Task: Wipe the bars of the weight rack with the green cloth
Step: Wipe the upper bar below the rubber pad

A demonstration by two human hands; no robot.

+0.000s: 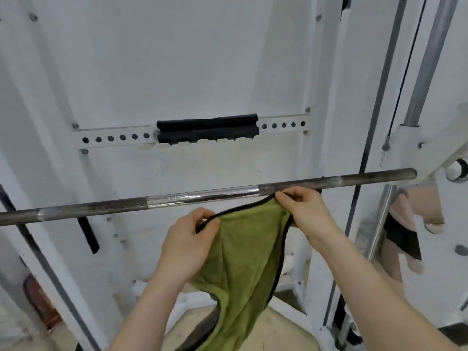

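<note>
The left hand [187,247] and right hand [301,211] each pinched the dark hem of the green cloth [243,262], just below the rusty bar [202,196]. Held so slackly, I judged it might slide off the round bar unwiped. It hung limp toward six o'clock, fuzzy olive, black-edged.

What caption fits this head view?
Left hand and right hand pinch the top edge of the green cloth just below the bar of the white rack.
</note>
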